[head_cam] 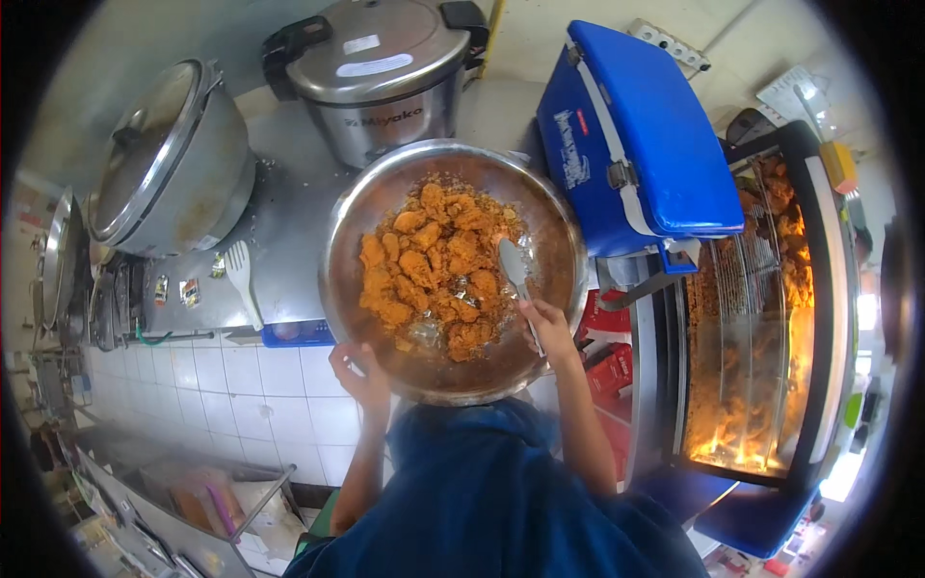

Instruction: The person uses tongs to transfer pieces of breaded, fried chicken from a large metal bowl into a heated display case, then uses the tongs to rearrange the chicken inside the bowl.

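A wide metal bowl (pixel 452 386) stands in front of me, its near rim close to my body. Pieces of crumbed fried chicken (pixel 423 264) with loose crumbs lie inside, mostly towards the middle and left. My right hand (pixel 549 329) grips the handle of a spoon or spatula with a grey rounded head (pixel 512 261), which rests over the right side of the chicken. At the bowl's lower left rim is my left hand (pixel 363 376), thumb and fingers curled at the edge; how firmly it holds the rim cannot be told.
Behind the bowl stands a Miyako rice cooker (pixel 390 108), with a large lidded pot (pixel 173 166) to the left. A white slotted spatula (pixel 242 278) and small sachets (pixel 189 292) lie on the metal counter. A blue cooler box (pixel 650 137) and a glass-fronted display case (pixel 751 325) are at right.
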Demonstrator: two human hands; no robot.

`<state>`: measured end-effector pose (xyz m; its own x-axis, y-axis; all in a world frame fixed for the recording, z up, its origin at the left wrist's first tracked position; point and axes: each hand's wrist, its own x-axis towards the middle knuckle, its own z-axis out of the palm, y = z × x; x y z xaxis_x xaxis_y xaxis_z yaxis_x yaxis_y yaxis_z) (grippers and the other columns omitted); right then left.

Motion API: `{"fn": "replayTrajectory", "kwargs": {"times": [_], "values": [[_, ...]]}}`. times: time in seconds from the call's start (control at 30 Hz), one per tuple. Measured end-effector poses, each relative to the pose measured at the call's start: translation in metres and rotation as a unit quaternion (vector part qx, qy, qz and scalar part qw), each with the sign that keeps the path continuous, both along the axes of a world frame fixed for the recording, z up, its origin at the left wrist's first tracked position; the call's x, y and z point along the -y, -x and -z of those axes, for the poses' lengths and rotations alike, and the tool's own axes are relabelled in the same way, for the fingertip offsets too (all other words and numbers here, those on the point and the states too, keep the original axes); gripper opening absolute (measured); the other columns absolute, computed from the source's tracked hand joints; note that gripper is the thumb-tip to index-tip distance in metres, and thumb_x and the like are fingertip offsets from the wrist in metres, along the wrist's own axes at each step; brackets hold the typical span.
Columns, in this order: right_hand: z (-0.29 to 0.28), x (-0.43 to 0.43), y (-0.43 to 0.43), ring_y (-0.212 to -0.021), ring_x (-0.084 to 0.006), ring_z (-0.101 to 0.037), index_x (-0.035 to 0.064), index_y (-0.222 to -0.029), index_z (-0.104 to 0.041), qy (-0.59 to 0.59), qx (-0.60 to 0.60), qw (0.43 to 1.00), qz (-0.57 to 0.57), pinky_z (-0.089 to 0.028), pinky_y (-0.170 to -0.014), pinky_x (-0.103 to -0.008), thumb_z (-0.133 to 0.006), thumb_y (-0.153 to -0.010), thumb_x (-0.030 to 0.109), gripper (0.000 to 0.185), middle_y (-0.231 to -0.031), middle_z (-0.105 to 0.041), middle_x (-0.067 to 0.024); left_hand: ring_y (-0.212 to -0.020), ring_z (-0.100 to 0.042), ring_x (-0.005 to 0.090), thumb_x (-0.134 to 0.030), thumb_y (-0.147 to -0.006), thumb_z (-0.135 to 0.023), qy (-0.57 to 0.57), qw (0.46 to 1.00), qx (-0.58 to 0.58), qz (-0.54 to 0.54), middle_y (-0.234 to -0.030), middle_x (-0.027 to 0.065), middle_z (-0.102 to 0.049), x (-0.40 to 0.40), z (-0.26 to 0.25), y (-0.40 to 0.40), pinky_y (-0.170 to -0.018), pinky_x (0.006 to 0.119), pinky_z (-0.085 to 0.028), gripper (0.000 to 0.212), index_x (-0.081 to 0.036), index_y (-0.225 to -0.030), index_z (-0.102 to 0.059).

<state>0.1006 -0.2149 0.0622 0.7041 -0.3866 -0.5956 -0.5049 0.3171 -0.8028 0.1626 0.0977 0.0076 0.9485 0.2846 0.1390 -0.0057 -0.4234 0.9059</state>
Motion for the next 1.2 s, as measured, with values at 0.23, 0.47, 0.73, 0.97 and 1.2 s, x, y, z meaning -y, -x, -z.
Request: {"fn": "replayTrajectory", "kwargs": {"times": [0.23, 0.47, 0.73, 0.97, 1.2], "values": [[-0.085, 0.022, 0.075, -0.044, -0.0048, -0.043, 0.0048, -0.095, -0.064, 0.034, 0.054, 0.997, 0.046, -0.030, -0.040, -0.0224, -0.062, -0.098, 0.028, 0.024, -0.065, -0.053, 0.0027, -0.110, -0.050, 0.0320, -0.023, -0.093, -0.066, -0.120, 0.990, 0.071, 0.023, -0.116, 0.0172, -0.054, 0.025, 0.010, -0.005, -0.102, 0.043, -0.035, 0.038, 0.003, -0.118, -0.054], [-0.179, 0.100, 0.148, -0.048, -0.0052, -0.047, 0.0056, -0.101, -0.063, 0.101, 0.108, 0.942, 0.302, -0.031, -0.041, -0.0212, -0.059, -0.098, 0.029, 0.024, -0.067, -0.057, 0.0015, -0.108, -0.053, 0.0352, -0.026, -0.093, -0.068, -0.157, 0.982, 0.095, 0.041, -0.114, 0.0197, -0.058, 0.023, 0.018, -0.001, -0.099, 0.044, -0.040, 0.040, 0.006, -0.115, -0.055], [-0.169, 0.291, 0.154, -0.050, -0.0069, -0.044, 0.0057, -0.090, -0.062, 0.220, 0.093, 0.869, 0.434, -0.030, -0.040, -0.0231, -0.058, -0.099, 0.031, 0.027, -0.067, -0.051, 0.0016, -0.108, -0.052, 0.0330, -0.023, -0.094, -0.067, -0.234, 0.968, 0.091, 0.015, -0.112, 0.0185, -0.056, 0.017, 0.033, -0.008, -0.099, 0.043, -0.040, 0.037, 0.005, -0.114, -0.055], [-0.163, 0.398, 0.107, -0.056, -0.0107, -0.049, 0.0034, -0.091, -0.062, 0.117, 0.218, 0.848, 0.468, -0.037, -0.046, -0.0269, -0.062, -0.098, 0.033, 0.030, -0.072, -0.054, -0.0017, -0.106, -0.051, 0.0317, -0.019, -0.094, -0.067, -0.226, 0.969, 0.088, 0.039, -0.110, 0.0171, -0.054, 0.021, 0.035, -0.008, -0.099, 0.041, -0.039, 0.033, 0.004, -0.113, -0.054], [-0.177, 0.456, 0.073, -0.056, -0.0110, -0.049, 0.0042, -0.092, -0.057, 0.119, 0.228, 0.817, 0.516, -0.037, -0.045, -0.0254, -0.060, -0.099, 0.035, 0.032, -0.073, -0.054, -0.0019, -0.104, -0.051, 0.0307, -0.016, -0.092, -0.067, -0.242, 0.965, 0.087, 0.042, -0.107, 0.0156, -0.055, 0.013, 0.041, -0.008, -0.098, 0.042, -0.040, 0.029, 0.003, -0.111, -0.054]]}}
